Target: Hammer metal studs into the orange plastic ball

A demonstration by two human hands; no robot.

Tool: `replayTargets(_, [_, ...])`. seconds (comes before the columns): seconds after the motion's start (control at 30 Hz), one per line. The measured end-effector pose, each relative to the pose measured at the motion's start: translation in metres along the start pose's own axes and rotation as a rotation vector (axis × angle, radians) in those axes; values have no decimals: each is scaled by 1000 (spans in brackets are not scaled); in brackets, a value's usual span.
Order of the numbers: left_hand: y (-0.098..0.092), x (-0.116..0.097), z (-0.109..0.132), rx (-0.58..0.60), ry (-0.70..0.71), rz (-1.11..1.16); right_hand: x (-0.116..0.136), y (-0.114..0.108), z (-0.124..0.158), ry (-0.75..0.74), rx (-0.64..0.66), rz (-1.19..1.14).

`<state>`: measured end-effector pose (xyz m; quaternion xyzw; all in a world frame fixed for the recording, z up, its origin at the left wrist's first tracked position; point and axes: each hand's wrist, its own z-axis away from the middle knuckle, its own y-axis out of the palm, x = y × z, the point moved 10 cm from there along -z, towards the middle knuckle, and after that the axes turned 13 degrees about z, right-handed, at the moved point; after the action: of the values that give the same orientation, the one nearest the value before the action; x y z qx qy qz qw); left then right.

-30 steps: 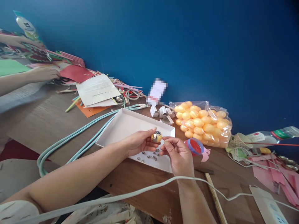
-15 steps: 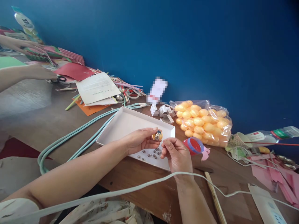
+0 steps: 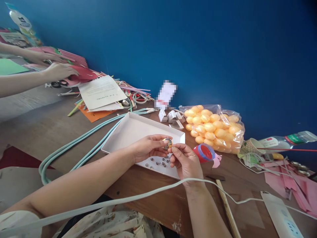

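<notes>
My left hand is closed round a shiny gold-and-silver ball, held over the near right part of a shallow white box lid. Right beside the ball is my right hand, its thumb and index finger pinched together at the ball's lower right. Whatever lies in that pinch is too small to make out. Several small metallic bells lie in the lid below my hands. A red cup with a blue rim stands just right of my right hand.
A bag of orange balls lies behind the cup. Pale green cords loop left of the lid. A white cable crosses before my forearms. Papers and another person's hands are at upper left; a power strip is lower right.
My right hand has come up against the ball, and my left fingers cover more of it. The other person's hands have moved right, over the red paper.
</notes>
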<state>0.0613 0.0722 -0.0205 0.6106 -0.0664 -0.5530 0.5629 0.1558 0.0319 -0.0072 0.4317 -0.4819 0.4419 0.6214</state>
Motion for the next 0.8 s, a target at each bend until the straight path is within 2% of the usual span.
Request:
replayTargets(0.33, [-3, 0, 0, -16, 22, -76, -17, -3, -5, 98, 43, -82])
replayTargets(0.8, [-2, -4, 1, -65, 39, -89, -16, 1, -6, 88, 66, -117])
